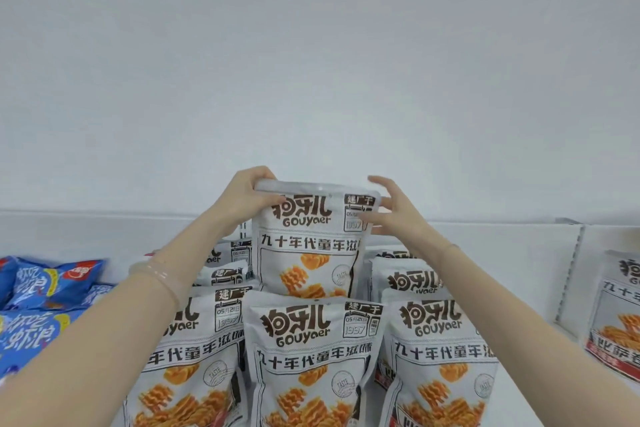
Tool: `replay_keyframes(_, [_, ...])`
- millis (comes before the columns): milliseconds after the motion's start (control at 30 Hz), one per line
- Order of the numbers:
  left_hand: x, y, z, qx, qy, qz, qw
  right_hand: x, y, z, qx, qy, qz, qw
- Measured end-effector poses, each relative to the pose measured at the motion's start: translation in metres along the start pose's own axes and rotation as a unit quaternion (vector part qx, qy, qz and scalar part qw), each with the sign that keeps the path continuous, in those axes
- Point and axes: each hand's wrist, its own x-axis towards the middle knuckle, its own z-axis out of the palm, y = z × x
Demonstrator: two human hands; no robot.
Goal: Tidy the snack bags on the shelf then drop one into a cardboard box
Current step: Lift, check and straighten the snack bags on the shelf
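Observation:
A white snack bag (306, 239) with brown lettering and orange crisps stands upright behind the front row on the white shelf (540, 274). My left hand (246, 196) pinches its top left corner. My right hand (394, 210) is at the top right corner with fingers spread, touching the bag's edge. Three matching bags fill the front row: one at the left (194, 357), one in the middle (311, 357), one at the right (440, 357). More of the same bags (408, 277) stand behind them. No cardboard box is in view.
Blue snack bags (45, 291) lie piled on the shelf at the left. A slotted white divider (571, 270) stands at the right, with another white bag (620, 315) beyond it. A plain white wall (311, 62) rises behind the shelf.

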Motion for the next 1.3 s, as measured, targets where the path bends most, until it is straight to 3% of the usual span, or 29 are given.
replay_keyframes(133, [-0.004, -0.023, 0.012, 0.04, -0.012, -0.008, 0.999, 0.008, 0.003, -0.002, -0.161, 0.012, -0.01, 0.987])
replay_keyframes(333, [-0.01, -0.048, 0.021, 0.179, -0.076, -0.02, 0.981, 0.011, 0.024, 0.013, -0.402, -0.043, -0.014, 0.915])
replay_keyframes(467, [-0.018, -0.058, 0.029, 0.291, -0.134, -0.029, 0.947, 0.012, 0.035, 0.023, -0.507, -0.073, -0.02, 0.859])
replay_keyframes(633, [-0.021, -0.066, 0.039, 0.405, -0.16, -0.011, 0.9, 0.015, 0.043, 0.032, -0.571, -0.094, -0.026, 0.815])
replay_keyframes(833, [-0.013, -0.061, 0.043, 0.388, -0.206, -0.031, 0.898, 0.029, 0.041, 0.023, -0.512, -0.153, 0.031, 0.845])
replay_keyframes(933, [-0.01, -0.063, 0.042, 0.33, -0.215, -0.04, 0.918, 0.045, 0.039, 0.022, -0.456, -0.089, 0.009, 0.885])
replay_keyframes(1000, [-0.01, -0.063, 0.042, 0.272, -0.172, -0.042, 0.946, 0.06, 0.041, 0.026, -0.485, -0.059, -0.012, 0.873])
replay_keyframes(1133, [-0.012, -0.058, 0.038, 0.182, -0.073, -0.028, 0.98, 0.087, 0.058, 0.044, -0.56, -0.096, 0.049, 0.821])
replay_keyframes(1233, [-0.017, -0.059, 0.027, 0.153, -0.046, -0.025, 0.987, 0.096, 0.072, 0.054, -0.563, -0.11, 0.069, 0.816])
replay_keyframes(1300, [-0.02, -0.064, 0.021, 0.151, -0.043, -0.031, 0.987, 0.099, 0.075, 0.057, -0.545, -0.095, 0.053, 0.832])
